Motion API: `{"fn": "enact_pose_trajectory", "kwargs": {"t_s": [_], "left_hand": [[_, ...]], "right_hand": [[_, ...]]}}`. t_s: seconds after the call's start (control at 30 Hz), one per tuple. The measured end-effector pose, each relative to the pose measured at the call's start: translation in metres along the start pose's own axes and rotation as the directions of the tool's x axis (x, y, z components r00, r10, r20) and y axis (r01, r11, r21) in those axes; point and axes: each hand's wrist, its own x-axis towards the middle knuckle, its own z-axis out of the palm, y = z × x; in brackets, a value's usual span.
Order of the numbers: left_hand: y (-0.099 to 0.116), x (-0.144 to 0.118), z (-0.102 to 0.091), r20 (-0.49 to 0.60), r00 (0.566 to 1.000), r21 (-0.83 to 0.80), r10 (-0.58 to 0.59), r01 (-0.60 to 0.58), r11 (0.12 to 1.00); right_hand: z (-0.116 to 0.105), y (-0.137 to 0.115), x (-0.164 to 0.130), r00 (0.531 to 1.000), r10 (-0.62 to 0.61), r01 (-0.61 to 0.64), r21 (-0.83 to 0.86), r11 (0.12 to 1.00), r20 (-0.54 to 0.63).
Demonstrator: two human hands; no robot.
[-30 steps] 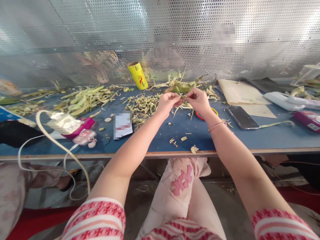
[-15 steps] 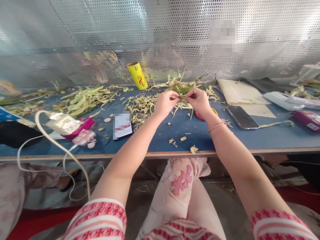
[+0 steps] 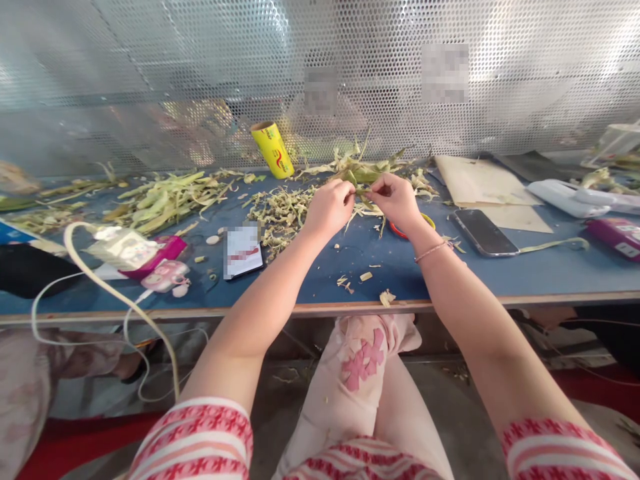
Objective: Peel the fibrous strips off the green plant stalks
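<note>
- While the right hand [image 3: 397, 202] keeps its place, the left hand [image 3: 327, 210] now curls further, its fingertips slightly farther from the right's than a second ago.
- In judgement, the green strip [image 3: 362, 192] remains in work between both hands.
- Grip: each hand pinches an end narrowly; left fingertips partly hidden.
- Green strip: small, slender, dull green, above the counter [image 3: 310, 285], before the loose leaves [image 3: 370, 173]; surface condition unreadable.

Workshop, seemingly: long blue worktable [image 3: 330, 283], perforated metal partition [image 3: 370, 40], plant scraps [image 3: 280, 208].
</note>
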Motion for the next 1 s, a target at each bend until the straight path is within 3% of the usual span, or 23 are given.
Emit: {"fn": "enact_pose_trajectory", "kwargs": {"t_s": [0.17,0.3,0.6,1.0], "left_hand": [[-0.0008,-0.0011,0.0020,-0.034,0.999,-0.005,-0.025,0.025,1.000],[-0.0019,0.0010,0.0032,-0.033,0.997,-0.100,-0.072,0.069,0.993],[0.0008,0.0061,0.0010,0.033,0.947,-0.375,-0.321,0.309,0.874],[0.0015,0.0059,-0.0008,0.107,0.942,-0.399,-0.318,0.334,0.854]], "right_hand": [[0.0006,-0.0002,-0.0003,1.000,-0.010,0.010,0.018,1.000,0.003],[0.0005,0.0013,-0.0003,0.999,-0.035,0.035,0.018,0.999,0.005],[0.0000,0.0014,0.0008,1.000,-0.023,0.024,0.013,1.000,-0.016],[-0.0004,0.0005,0.0009,1.000,0.013,-0.013,0.002,1.000,-0.022]]}}
